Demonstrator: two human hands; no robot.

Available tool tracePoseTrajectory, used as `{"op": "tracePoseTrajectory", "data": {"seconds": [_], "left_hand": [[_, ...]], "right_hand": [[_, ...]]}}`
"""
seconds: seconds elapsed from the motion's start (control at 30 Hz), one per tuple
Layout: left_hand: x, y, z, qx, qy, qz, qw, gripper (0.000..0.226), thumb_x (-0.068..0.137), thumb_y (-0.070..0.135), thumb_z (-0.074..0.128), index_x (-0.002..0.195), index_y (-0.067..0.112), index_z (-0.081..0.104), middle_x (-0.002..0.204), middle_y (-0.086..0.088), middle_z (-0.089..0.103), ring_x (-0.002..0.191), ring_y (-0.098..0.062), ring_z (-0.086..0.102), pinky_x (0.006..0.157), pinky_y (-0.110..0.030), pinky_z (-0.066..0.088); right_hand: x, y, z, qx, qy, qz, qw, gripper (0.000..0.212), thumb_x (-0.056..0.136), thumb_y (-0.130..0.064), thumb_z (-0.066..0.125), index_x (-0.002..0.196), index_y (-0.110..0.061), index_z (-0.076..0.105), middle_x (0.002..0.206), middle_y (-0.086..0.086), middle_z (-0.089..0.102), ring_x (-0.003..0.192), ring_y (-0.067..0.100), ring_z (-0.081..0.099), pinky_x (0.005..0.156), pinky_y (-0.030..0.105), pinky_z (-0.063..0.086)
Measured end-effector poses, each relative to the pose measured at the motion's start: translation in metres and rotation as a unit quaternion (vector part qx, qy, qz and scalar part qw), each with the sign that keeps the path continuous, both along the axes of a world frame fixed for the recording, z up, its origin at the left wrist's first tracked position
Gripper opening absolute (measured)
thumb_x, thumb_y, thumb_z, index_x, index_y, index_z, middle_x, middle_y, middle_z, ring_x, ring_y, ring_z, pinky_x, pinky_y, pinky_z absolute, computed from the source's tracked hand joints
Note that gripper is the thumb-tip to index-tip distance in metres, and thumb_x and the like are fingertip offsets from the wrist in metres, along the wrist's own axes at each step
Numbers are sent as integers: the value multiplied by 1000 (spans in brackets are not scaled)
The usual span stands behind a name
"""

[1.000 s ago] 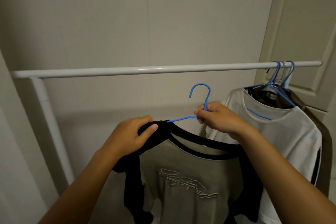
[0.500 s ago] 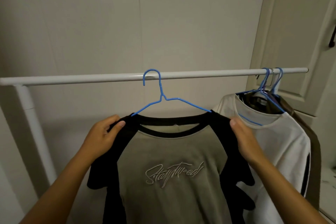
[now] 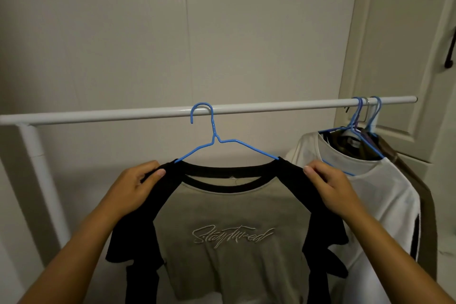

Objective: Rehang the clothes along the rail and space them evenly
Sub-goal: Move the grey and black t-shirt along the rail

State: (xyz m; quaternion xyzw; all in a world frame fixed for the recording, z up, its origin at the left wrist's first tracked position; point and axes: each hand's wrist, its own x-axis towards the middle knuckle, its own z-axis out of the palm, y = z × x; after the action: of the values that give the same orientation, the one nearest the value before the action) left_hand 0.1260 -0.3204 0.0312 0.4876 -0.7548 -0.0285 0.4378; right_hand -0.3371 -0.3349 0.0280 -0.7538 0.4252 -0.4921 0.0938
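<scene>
You see: glossy white metal rail [image 3: 271, 107]; smooth blue coated-wire hanger [image 3: 214, 139]; matt cloth shirt [image 3: 229, 254], raised embroidered script.

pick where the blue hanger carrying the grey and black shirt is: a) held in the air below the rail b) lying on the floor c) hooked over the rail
c: the blue hanger, with the shirt on it, hooks over the rail.

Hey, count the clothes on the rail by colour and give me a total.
Olive-and-black tee: 1
White tee: 1
Brown garment: 1
Total: 3 told apart; the dark fabric inside the white tee's neck may be a fourth.
</scene>
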Motion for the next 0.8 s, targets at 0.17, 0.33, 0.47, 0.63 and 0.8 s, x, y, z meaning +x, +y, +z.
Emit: {"op": "tracePoseTrajectory", "data": {"seconds": [0.17,0.33,0.47,0.63,0.8], "left_hand": [[5,2,-1,6,15,0,1000,46,94,53,49,79,10,54,65,-5,52,58,-12,51,57,-36,42],[0,4,-4,-5,26,-11,1000,40,95,50,50,77,15,53,63,4,50,57,-7,48,55,-26,38],[-2,5,-5,-11,28,-8,1000,42,95,52,49,78,13,54,64,-1,50,58,-9,50,56,-27,39],[-11,9,-6,-12,-9,-6,1000,35,97,51,48,75,23,51,65,-1,51,59,-18,55,58,-37,44],[-23,13,-6,-27,32,0,999,28,97,45,52,75,28,53,66,1,54,58,-13,53,58,-34,42]], "right_hand": [[-5,3,4,22,-36,37,998,18,98,-4,64,83,-13,69,76,3,66,75,23,63,69,30,48],[-1,4,5,52,-137,44,988,19,101,-9,60,83,-12,67,73,-5,62,72,11,57,66,15,44],[0,2,7,43,-160,33,986,18,101,-11,60,87,-17,70,83,-7,64,80,9,59,75,23,46],[9,0,11,51,-171,44,983,17,102,-13,59,89,-16,70,82,-8,66,82,11,59,77,32,46],[11,1,8,74,-133,47,987,21,103,-16,58,86,-19,68,80,-5,65,78,10,59,75,31,46]]}}
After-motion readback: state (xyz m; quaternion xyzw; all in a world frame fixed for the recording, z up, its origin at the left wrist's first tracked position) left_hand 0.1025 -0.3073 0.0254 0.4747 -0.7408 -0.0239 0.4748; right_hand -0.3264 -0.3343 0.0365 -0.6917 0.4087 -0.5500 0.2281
